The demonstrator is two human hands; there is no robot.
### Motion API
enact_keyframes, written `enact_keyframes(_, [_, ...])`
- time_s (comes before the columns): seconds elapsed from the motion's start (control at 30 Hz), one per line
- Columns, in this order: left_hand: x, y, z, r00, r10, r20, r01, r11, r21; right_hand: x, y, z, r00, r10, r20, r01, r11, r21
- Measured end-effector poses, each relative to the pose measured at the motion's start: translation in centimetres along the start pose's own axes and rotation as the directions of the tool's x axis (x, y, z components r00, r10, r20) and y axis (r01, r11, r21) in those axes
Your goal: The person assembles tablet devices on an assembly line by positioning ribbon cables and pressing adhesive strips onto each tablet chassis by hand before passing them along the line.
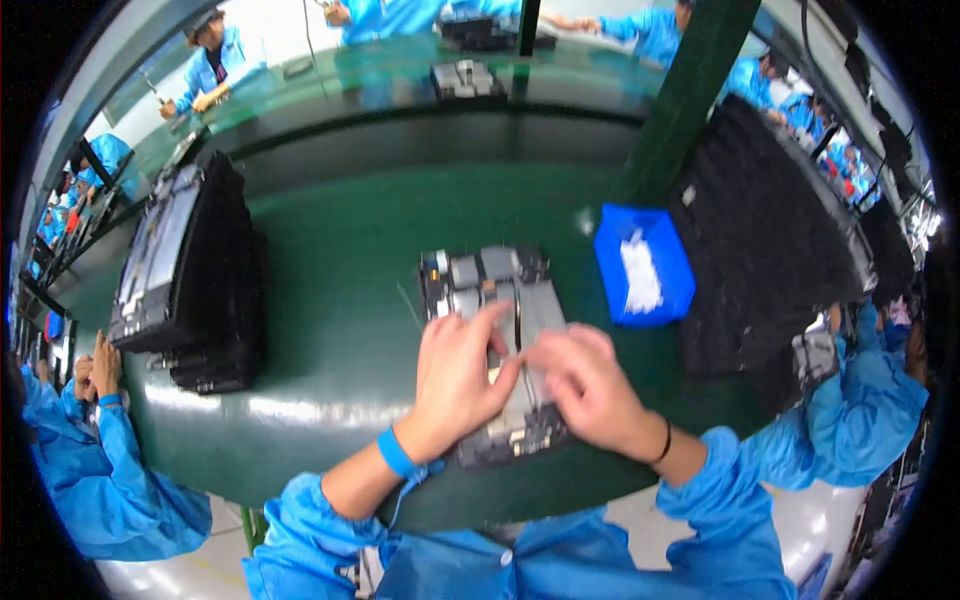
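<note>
Along the left edge of the glossy green table [330, 250], a co-worker's blue sleeve [110, 470] rested beside a stack of black moulded trays [190, 270], its top tray carrying flat grey panels.

At the near edge, in the middle, lay the device assembly [495, 300]: a flat rectangular frame with grey metal plates and dark blocks along its far end. The left hand [455, 385], a blue strap at its wrist, lay flat on the assembly with fingers spread and closed on nothing. The right hand [590, 385] met it fingertip to fingertip over the middle seam; its fingers were curled as if pinching something small, though whether they held anything could not be told.

Judging by this, the fitting was mid-way: the far plates looked seated, the middle was in hand.

Toward the right edge stood a blue plastic bin [672, 262] of small white pieces, then a tall stack of black ribbed trays [770, 240].
</note>
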State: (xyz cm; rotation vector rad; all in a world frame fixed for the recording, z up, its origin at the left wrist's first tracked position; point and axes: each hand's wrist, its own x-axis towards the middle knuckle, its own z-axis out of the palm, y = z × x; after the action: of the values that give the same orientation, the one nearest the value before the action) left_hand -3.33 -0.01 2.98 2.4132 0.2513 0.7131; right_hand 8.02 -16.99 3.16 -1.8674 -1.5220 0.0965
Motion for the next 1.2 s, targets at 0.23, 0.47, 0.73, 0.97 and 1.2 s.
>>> enact_keyframes(0.23, [-0.2,0.8,-1.0,0.991,0.051,0.123,-0.058,0.997,0.057,0.4,0.5,-0.2,0.980,0.149,-0.132,-0.126,0.978,0.168])
enact_keyframes(0.47, [-0.4,1.0,-0.8,0.986,0.028,0.163,-0.051,0.989,0.136,0.4,0.6,0.2,0.985,0.129,-0.114,-0.108,0.979,0.172])
enact_keyframes(0.73, [-0.8,1.0,-0.7,0.988,0.042,0.150,-0.065,0.986,0.152,0.2,0.7,0.3,0.982,0.149,-0.112,-0.128,0.976,0.177])
enact_keyframes(0.97, [-3.3,-0.8,-2.5,0.978,-0.117,-0.171,0.150,0.969,0.196,-1.3,4.1,1.6,0.926,0.345,-0.153,-0.346,0.938,0.023])
enact_keyframes(1.2, [-5.2,-2.8,-2.6,0.991,-0.115,0.071,0.074,0.900,0.429,-0.5,4.1,1.6,0.941,0.338,-0.004,-0.337,0.936,-0.105])
